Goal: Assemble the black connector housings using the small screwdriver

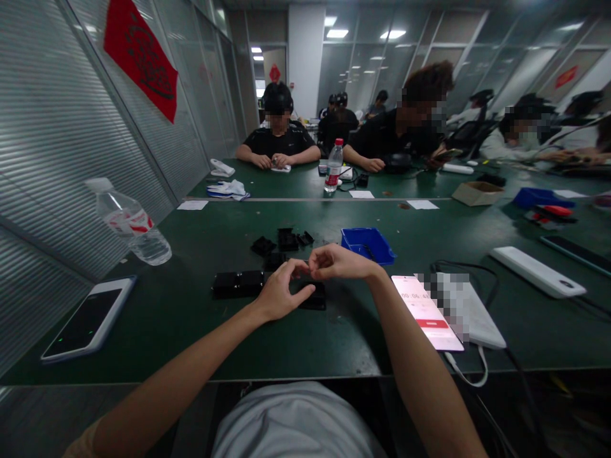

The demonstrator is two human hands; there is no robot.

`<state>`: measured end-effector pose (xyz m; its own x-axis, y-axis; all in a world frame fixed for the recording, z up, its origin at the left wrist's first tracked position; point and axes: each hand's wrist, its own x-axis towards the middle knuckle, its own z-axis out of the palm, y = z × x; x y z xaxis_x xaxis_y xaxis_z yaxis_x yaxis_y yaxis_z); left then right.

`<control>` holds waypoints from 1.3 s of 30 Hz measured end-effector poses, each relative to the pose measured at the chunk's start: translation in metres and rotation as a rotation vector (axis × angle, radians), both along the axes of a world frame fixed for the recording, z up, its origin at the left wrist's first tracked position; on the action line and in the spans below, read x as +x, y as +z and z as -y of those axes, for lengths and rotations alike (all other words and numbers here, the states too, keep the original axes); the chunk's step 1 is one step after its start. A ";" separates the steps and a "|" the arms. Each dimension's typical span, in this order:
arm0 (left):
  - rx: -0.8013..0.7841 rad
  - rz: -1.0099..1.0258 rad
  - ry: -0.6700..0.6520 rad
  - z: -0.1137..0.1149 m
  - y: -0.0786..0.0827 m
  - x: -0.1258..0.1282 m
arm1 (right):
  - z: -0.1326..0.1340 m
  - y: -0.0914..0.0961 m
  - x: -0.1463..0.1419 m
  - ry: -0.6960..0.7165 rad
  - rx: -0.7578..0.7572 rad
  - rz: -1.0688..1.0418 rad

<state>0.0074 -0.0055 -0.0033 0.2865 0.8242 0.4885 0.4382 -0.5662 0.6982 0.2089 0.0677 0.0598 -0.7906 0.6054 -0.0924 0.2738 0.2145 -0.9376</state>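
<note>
My left hand [282, 294] is over the black parts, its thumb stretched out apart from the curved fingers. I see nothing plainly held in it. Its fingertips come close to my right hand [334, 261], whose thumb and fingers are pinched together. Anything in that pinch is too small or hidden to name. Below the hands lies a flat black piece [315, 298], partly covered by my left hand. A row of black box-like parts [237, 284] sits to the left. Just beyond the hands are loose black plastic pieces [287, 239].
A blue tray [366, 245] with small dark pieces stands beyond my right hand. Right of my forearm lie a lit phone [424, 315] and a white power bank [477, 315] with cables. At left are a water bottle [136, 229] and another phone [88, 318]. People sit across the table.
</note>
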 end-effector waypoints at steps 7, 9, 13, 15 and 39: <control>-0.114 -0.047 -0.099 0.002 -0.005 -0.002 | -0.003 0.001 0.007 0.016 0.001 0.088; -0.132 -0.068 -0.111 0.002 -0.006 -0.002 | -0.004 0.001 0.009 0.019 0.022 0.118; -0.140 -0.103 -0.124 0.001 -0.006 -0.001 | -0.005 0.000 0.013 0.035 0.059 0.182; -0.137 -0.103 -0.124 0.001 -0.006 -0.001 | -0.006 0.000 0.014 0.042 0.079 0.203; -0.135 -0.129 -0.119 0.001 -0.006 -0.001 | -0.010 -0.003 0.017 0.072 0.136 0.292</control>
<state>0.0060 -0.0066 -0.0096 0.4384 0.8362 0.3294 0.4642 -0.5245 0.7137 0.2256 0.0774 0.0571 -0.7841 0.5709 -0.2433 0.5059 0.3610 -0.7834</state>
